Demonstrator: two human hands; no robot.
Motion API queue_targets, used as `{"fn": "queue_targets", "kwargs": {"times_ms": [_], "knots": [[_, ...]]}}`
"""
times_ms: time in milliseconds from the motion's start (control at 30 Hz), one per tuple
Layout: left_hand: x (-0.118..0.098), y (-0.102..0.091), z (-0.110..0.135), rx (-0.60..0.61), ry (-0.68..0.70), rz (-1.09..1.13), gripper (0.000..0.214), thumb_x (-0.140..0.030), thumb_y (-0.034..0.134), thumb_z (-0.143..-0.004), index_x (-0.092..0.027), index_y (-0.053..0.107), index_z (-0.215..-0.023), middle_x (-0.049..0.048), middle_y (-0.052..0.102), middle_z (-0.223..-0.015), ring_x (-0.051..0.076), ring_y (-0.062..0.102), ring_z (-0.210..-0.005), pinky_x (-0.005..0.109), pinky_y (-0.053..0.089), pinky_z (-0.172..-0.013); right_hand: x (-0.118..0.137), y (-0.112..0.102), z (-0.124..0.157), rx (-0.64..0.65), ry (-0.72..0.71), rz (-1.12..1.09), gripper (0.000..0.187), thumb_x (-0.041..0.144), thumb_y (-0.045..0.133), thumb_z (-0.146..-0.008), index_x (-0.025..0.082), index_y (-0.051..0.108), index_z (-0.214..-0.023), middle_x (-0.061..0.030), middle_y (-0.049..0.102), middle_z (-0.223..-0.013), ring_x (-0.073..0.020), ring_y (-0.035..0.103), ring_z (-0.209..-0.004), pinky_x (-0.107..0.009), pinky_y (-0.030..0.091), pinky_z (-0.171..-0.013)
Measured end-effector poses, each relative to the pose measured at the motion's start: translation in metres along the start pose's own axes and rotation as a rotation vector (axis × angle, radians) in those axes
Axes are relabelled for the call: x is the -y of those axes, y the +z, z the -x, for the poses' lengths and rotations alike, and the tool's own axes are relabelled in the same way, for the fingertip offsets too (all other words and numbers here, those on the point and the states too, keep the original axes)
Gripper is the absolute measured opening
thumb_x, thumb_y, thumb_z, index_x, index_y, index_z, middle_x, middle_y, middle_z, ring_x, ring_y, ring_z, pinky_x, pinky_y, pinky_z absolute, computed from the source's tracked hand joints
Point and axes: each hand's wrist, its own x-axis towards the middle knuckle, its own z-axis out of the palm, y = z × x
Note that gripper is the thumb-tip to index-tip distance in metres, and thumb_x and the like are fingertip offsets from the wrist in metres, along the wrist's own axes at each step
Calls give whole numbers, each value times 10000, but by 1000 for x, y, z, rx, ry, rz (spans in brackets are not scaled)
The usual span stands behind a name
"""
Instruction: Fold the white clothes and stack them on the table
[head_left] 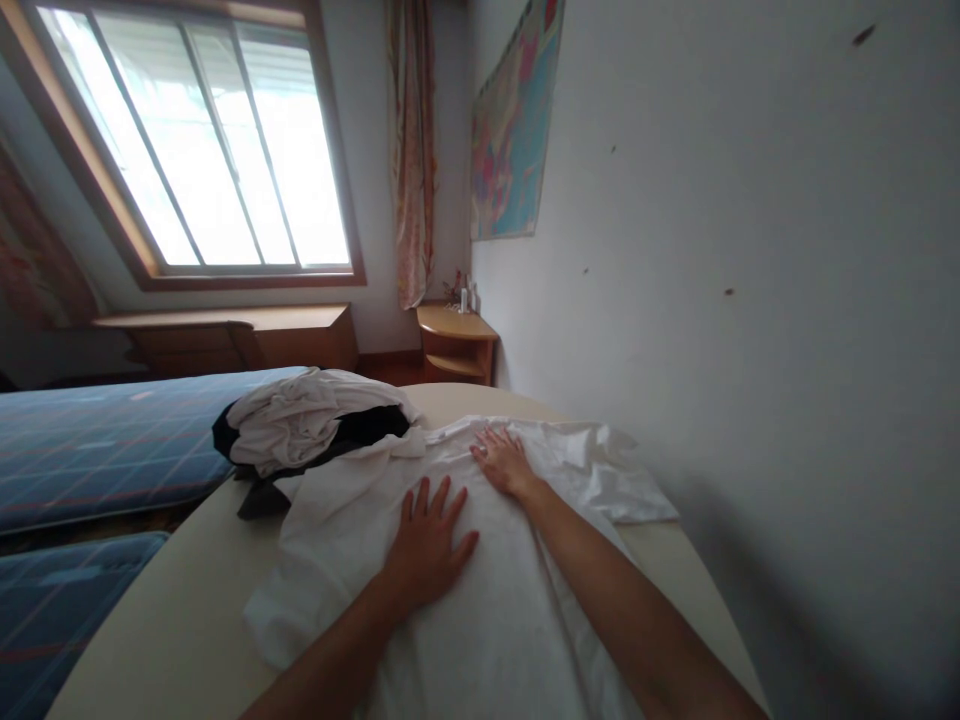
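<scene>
A white shirt (495, 560) lies spread on a round cream table (180, 590), its collar end away from me and one sleeve reaching out to the right. My left hand (429, 545) rests on the middle of the shirt, palm down with the fingers spread. Farther up, near the collar, my right hand (504, 460) presses on the cloth with its fingers apart. Neither hand grips anything. At the table's far left sits a crumpled heap of white and black clothes (300, 415), touching the shirt's edge.
Blue plaid mattresses (112, 430) lie left of the table. A white wall (750, 350) with a map (514, 140) runs close along the right. Beyond are a corner shelf (457, 325), a desk (300, 320) and a window (210, 150) with curtains (414, 150).
</scene>
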Motion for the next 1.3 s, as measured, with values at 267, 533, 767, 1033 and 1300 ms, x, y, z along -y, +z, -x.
{"fn": "queue_targets", "kwargs": {"times_ms": [267,533,767,1033,1300], "knots": [[2,6,-1,-28,-7,-40,658,-568,372,-953,-272,345,-1541,78,235,-1637,393,133,-1503,611,139,-1187,-44,-16,40,-106,262,89,778,701,280,-942,227,302,-1559,-114,234,-1627,-402,176,-1473,-608,128,-1151],[3,4,4,-27,-39,-64,653,-581,348,-960,-271,360,-1534,73,248,-1633,389,149,-1501,598,156,-1185,-55,-17,34,37,190,84,856,802,276,-879,309,226,-1577,-59,108,-1662,-433,21,-1493,-676,22,-1131],[8,10,5,-53,-27,-60,642,-575,355,-960,-290,353,-1535,63,250,-1633,384,150,-1503,605,166,-1183,-82,-27,28,-31,187,113,645,578,241,-994,263,317,-1552,-58,228,-1636,-281,163,-1500,-514,138,-1184],[6,6,6,-24,13,-32,633,-534,364,-966,-269,347,-1540,78,239,-1636,335,133,-1514,550,161,-1204,-21,-12,28,-48,53,91,645,561,241,-1001,239,304,-1557,-56,198,-1644,-281,114,-1510,-533,69,-1195],[5,3,6,-19,-2,-48,633,-547,394,-954,-306,347,-1537,49,239,-1637,352,157,-1507,550,179,-1200,-16,-4,21,27,-63,23,644,569,226,-1006,240,320,-1553,-37,212,-1640,-229,148,-1510,-428,84,-1211]]}}
